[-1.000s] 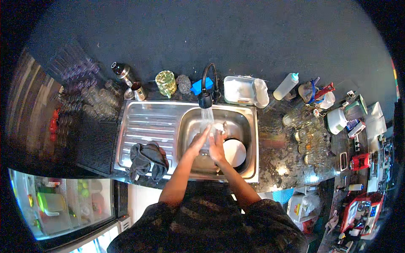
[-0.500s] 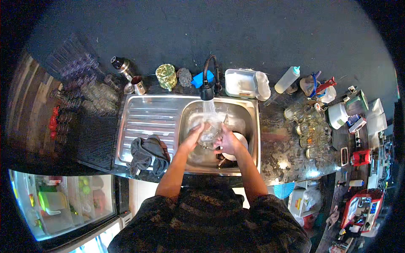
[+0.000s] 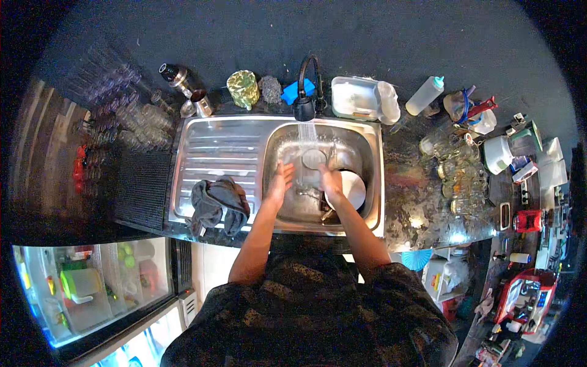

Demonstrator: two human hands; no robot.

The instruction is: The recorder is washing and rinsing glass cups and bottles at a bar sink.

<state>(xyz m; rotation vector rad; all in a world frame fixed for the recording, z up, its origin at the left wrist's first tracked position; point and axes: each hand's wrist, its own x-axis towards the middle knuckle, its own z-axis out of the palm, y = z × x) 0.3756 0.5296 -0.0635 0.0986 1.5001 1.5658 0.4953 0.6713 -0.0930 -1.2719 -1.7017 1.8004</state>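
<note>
I find the clear glass [image 3: 314, 160] inside the sink [image 3: 356, 150], below the spray of the black gooseneck tap [image 3: 304, 111]. The right hand [image 3: 331, 182] has a narrow grip on the glass; one round end faces my camera, though I cannot tell whether it is rim or base. The left hand [image 3: 281, 178] has a wide grip, fingers spread, over the sink and apart from the glass.

Containers: a round white vessel [image 3: 354, 192] sits in the sink, near the right hand. Behind the sink I note a rectangular plastic tub [image 3: 354, 98], contents unclear, and a camouflage-patterned canister [image 3: 243, 89]. Behind and right of the sink stands a translucent squeeze bottle [image 3: 425, 96] with a teal cap. Clear glass jars [image 3: 458, 177] cluster right of the sink. The refrigerator [image 3: 122, 324], below and left of the sink, holds a green-and-white container [image 3: 81, 283].

The surface [image 3: 403, 214] right of the sink is dark, mottled and glossy; the wall [image 3: 257, 37] behind the sink is dark grey and matt.

Materials: the sink is brushed metal, its ribbed drainboard [image 3: 220, 147] carrying a crumpled grey cloth [image 3: 221, 205].
</note>
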